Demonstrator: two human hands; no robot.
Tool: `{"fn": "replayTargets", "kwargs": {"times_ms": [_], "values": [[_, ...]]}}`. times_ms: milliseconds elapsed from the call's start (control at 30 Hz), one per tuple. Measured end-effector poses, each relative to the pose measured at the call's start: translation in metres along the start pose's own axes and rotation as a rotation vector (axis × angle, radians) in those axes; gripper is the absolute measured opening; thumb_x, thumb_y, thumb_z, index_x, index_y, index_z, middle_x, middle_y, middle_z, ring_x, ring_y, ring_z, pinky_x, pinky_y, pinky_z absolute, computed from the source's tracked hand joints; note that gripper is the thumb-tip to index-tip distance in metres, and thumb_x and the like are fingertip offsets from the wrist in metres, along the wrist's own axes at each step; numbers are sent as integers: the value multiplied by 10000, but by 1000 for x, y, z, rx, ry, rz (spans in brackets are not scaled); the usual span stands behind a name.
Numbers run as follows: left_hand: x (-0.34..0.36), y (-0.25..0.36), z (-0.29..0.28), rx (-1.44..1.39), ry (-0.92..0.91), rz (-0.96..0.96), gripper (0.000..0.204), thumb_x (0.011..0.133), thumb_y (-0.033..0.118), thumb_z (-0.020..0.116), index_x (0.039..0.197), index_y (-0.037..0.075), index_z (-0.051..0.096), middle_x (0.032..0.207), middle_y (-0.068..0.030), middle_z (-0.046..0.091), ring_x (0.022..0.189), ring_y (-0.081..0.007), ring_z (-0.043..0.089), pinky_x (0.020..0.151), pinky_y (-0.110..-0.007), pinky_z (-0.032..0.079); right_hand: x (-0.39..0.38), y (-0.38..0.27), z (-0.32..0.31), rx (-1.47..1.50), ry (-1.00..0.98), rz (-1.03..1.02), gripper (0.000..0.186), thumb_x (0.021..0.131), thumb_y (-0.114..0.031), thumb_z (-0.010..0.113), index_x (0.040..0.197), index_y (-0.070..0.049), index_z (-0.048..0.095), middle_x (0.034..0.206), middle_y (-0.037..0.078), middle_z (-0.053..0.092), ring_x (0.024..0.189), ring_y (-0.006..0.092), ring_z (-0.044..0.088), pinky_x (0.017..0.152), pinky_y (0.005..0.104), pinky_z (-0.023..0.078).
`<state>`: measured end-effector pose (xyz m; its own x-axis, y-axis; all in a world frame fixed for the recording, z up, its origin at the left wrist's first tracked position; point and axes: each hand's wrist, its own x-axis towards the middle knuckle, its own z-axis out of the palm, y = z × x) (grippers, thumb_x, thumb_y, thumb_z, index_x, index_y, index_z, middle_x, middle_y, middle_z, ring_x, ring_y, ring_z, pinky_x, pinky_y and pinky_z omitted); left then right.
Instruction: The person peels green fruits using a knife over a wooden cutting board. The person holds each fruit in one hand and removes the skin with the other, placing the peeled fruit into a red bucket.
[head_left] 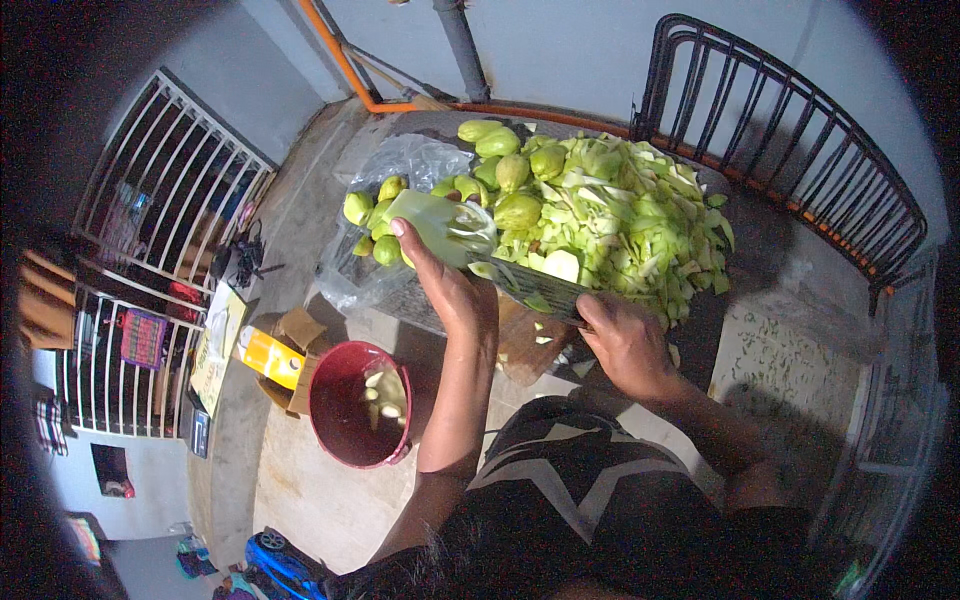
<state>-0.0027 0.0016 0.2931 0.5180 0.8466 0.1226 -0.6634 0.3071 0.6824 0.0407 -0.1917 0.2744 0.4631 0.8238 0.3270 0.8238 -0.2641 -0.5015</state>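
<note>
My left hand [462, 300] is closed around a peeled, pale green fruit [425, 225], cut open so that a whitish hollow shows at its right end. A broad-bladed knife [530, 283] is gripped by its handle end in my right hand [625, 345]. Its blade points left, up against the fruit's lower right end or just beside it; I cannot tell if they touch. Beneath the knife lies a wooden board [530, 345] with small green scraps. Beyond my hands is a large heap of green peelings [630, 220], with whole unpeeled green fruits [512, 172] along its left side.
A red bucket [345, 450] with pale pieces in its bottom stands left of my left forearm, beside an open cardboard box [300, 325]. More green fruits lie on a clear plastic bag [345, 275]. A black metal rack [780, 80] leans on the wall at the far right.
</note>
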Motion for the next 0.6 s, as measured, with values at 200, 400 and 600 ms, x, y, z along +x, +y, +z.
{"fn": "replayTargets", "kwargs": {"times_ms": [200, 400, 600], "values": [[-6, -2, 7, 58, 49, 0, 632, 890, 592, 399, 1236, 65, 362, 1089, -139, 519, 998, -238, 512, 887, -374, 410, 1, -4, 5, 74, 18, 52, 253, 752, -47, 628, 950, -36, 470, 787, 182, 569, 751, 396, 577, 619, 470, 437], [-7, -9, 5, 89, 50, 134, 653, 906, 576, 370, 1292, 53, 308, 1132, -147, 502, 1049, -254, 498, 928, -387, 386, 10, -15, 0, 19, -31, 70, 286, 798, -65, 570, 1057, -46, 448, 856, 204, 597, 799, 385, 600, 620, 474, 472], [-11, -5, 10, 87, 13, 213, 656, 915, 559, 360, 1324, 53, 274, 1199, -178, 478, 1076, -286, 494, 966, -405, 368, 16, -19, 3, 97, 23, 103, 190, 841, -102, 559, 990, -26, 470, 814, 197, 586, 752, 391, 587, 607, 462, 462]]}}
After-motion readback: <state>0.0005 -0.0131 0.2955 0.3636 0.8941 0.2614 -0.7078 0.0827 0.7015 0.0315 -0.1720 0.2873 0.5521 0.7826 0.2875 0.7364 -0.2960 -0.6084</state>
